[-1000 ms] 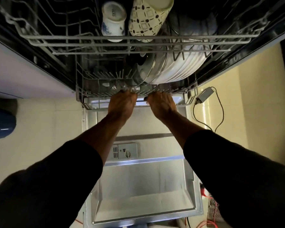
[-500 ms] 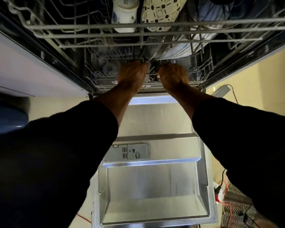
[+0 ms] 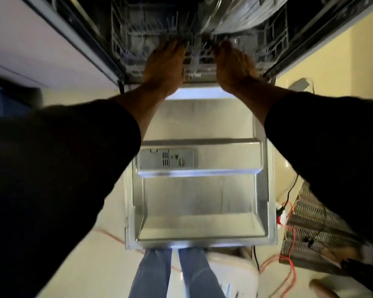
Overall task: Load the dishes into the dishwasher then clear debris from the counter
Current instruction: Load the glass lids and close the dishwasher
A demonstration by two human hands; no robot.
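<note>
Our left hand and right hand lie side by side on the front rim of the lower rack, palms down, fingers reaching ahead into the dishwasher. Blur and the wires hide the fingertips, so we cannot tell whether they hook the rim or only press against it. The rack sits inside the tub, its front rim just past the hinge end of the open door, which lies flat below our forearms. The plates stand on edge in the rack's right rear part, beyond the right hand and apart from it, too smeared to count. What the next move turns on is direction: the rack runs straight away from us into the machine, and both hands meet it at its near end, about level with each other, one on each side of its middle. We judge the loading nearly done, with the rack to be seated home and the door lifted after. An even push from both hands should keep the rack from skewing. The counter is out of view.
</note>
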